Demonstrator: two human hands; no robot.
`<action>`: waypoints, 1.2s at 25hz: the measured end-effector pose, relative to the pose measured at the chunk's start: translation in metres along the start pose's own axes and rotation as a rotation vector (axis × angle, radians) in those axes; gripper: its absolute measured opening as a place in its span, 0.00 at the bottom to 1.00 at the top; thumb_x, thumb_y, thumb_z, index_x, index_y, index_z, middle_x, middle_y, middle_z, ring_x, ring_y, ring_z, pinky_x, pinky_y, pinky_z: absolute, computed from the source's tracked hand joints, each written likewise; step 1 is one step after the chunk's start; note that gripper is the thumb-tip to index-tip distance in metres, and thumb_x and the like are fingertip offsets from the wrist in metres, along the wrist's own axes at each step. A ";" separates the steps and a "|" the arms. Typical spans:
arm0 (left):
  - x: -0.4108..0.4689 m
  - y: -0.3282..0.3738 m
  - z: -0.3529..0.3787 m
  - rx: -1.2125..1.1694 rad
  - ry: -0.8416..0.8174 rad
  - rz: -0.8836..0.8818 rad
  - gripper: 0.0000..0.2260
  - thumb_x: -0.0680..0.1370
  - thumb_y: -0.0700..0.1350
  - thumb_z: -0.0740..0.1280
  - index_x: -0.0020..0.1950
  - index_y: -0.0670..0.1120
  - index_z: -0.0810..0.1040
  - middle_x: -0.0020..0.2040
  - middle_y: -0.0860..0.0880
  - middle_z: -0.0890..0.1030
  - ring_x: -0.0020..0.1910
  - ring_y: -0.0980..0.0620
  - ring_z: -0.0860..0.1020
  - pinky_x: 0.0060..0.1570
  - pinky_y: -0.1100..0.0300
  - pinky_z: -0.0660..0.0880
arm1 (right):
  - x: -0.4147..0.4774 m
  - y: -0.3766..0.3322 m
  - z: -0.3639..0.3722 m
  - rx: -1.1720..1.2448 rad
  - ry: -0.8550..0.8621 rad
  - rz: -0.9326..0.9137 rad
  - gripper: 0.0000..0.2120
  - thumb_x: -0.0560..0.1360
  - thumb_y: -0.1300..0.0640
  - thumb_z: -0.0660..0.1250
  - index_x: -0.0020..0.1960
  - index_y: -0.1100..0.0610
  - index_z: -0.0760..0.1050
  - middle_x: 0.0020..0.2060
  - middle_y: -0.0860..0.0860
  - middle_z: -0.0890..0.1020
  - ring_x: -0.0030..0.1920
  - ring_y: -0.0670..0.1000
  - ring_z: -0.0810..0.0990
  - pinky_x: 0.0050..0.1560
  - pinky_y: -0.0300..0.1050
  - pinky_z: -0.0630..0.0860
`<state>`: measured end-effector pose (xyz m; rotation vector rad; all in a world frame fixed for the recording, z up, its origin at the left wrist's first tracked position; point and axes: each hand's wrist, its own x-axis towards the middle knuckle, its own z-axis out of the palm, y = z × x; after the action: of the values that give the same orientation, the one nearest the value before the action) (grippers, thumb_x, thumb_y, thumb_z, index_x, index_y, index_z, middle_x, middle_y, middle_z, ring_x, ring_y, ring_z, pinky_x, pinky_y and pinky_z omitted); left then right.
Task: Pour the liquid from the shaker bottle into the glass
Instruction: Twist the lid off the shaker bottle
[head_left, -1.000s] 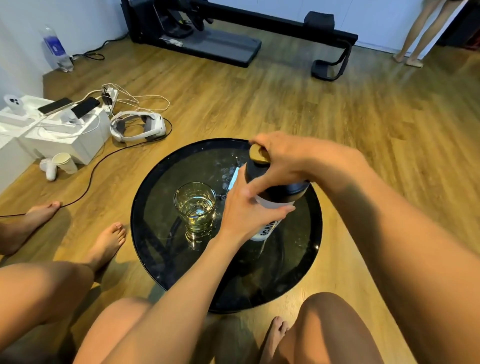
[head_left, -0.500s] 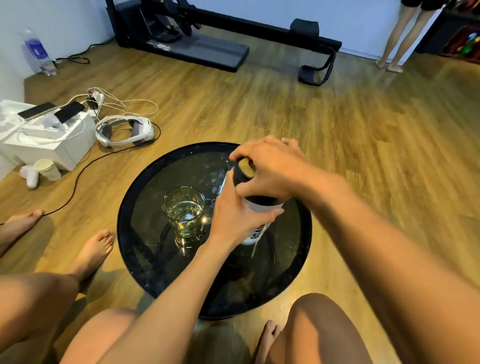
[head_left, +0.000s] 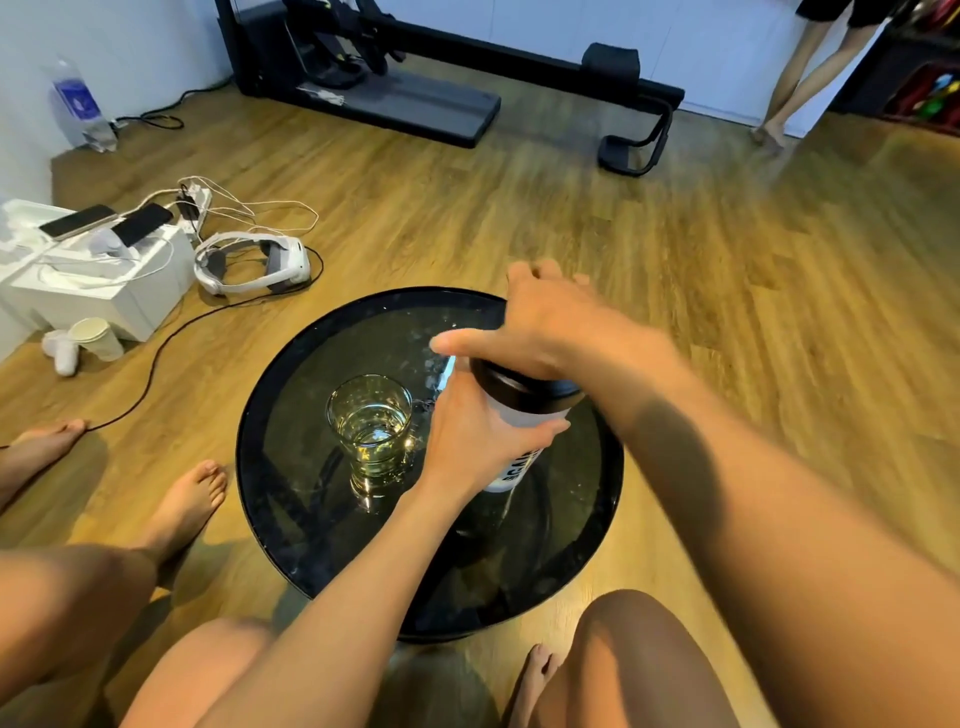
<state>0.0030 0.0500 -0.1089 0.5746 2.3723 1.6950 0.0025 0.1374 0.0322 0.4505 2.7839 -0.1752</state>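
Floor: wood-look planks (head_left: 545, 218) run across the room, with a dark exercise machine (head_left: 415, 88) along the far wall.
Far left: white boxes (head_left: 93, 280) carry two phones (head_left: 104, 223) and are cut off by the frame edge; a white headset (head_left: 254, 260) with tangled cables lies just beside them, and a paper cup (head_left: 98, 338) lies near the boxes.
Desk: round, dark and glassy (head_left: 291, 499), its near edge hidden behind the person's arms and knees.
Glass: a clear tumbler (head_left: 371, 426) stands upright left of the desk's centre, partly filled with a pale yellowish liquid.
Left hand: the left hand (head_left: 467, 436) is wrapped around the pale body of the shaker bottle, thumb curled across its front, just beside the glass but apart from it.
Shaker bottle: the shaker bottle (head_left: 519, 415) stands about at the desk's centre, leaning slightly; black lid, whitish body, dark lettering mostly covered by the hand and unreadable.
Right hand: the right hand (head_left: 550, 327) rests over the lid with thumb stretched left; it is blurred, so whether its fingers clamp the lid cannot be told.
Lid top: hidden under that hand.
Far right: a second person's bare legs (head_left: 800, 78) by the wall, cut off at the frame top.
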 end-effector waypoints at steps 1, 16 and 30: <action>0.000 -0.001 0.000 0.000 -0.004 -0.009 0.36 0.60 0.53 0.84 0.61 0.48 0.70 0.59 0.51 0.79 0.60 0.53 0.78 0.55 0.58 0.75 | 0.002 -0.004 0.006 0.015 0.024 0.066 0.42 0.68 0.32 0.67 0.73 0.55 0.61 0.69 0.55 0.64 0.70 0.63 0.61 0.66 0.62 0.66; 0.000 0.005 -0.001 -0.024 -0.010 0.006 0.34 0.62 0.50 0.83 0.59 0.55 0.66 0.52 0.56 0.79 0.53 0.58 0.78 0.44 0.69 0.72 | 0.005 -0.007 0.008 -0.010 0.142 -0.020 0.41 0.69 0.29 0.63 0.72 0.54 0.64 0.70 0.56 0.69 0.70 0.62 0.66 0.66 0.63 0.64; 0.002 -0.003 0.004 -0.029 0.009 0.000 0.36 0.59 0.55 0.82 0.63 0.51 0.73 0.56 0.57 0.80 0.55 0.61 0.79 0.53 0.66 0.76 | 0.006 0.011 -0.008 -0.071 -0.046 -0.201 0.40 0.67 0.23 0.56 0.73 0.44 0.66 0.71 0.49 0.71 0.71 0.58 0.68 0.67 0.66 0.61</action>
<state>0.0023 0.0530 -0.1126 0.5635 2.3493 1.7324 -0.0019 0.1504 0.0368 0.1469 2.7767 -0.1292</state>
